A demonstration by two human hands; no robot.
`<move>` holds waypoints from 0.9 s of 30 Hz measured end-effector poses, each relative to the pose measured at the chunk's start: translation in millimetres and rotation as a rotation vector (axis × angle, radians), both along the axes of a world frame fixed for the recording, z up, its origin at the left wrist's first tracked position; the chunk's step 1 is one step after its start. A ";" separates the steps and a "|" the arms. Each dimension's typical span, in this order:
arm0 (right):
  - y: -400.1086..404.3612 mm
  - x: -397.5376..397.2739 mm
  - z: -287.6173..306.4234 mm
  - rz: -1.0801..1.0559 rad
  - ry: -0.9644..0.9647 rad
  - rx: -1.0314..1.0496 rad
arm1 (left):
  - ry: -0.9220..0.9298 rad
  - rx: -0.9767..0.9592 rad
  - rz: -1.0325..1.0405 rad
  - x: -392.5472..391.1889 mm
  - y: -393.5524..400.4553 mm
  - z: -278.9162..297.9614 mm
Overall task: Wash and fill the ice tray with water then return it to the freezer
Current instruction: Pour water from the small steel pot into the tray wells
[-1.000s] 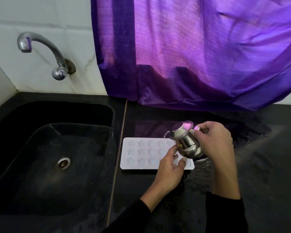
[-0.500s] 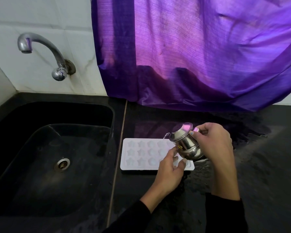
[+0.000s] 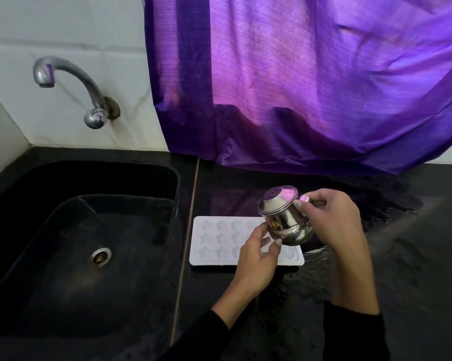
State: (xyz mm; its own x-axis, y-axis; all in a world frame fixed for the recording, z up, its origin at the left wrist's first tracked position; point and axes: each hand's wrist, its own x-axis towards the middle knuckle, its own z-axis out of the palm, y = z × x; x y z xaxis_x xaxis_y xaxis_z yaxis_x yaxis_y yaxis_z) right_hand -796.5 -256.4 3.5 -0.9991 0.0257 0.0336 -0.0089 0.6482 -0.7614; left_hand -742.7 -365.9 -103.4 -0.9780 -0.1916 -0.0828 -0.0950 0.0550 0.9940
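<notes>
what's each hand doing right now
Left hand: fingers touch the small steel pot, seemingly steadying it.
Right hand: grips the pot's handle, tilted above the white star-mould ice tray.
</notes>
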 end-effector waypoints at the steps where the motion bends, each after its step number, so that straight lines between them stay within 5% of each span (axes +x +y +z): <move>1: -1.6 0.3 -0.3 0.007 0.000 0.000 | -0.003 -0.002 0.002 0.2 -0.5 0.0; 27: -23.5 -0.1 -2.7 0.016 -0.043 0.159 | -0.090 0.048 0.010 4.7 -7.2 1.9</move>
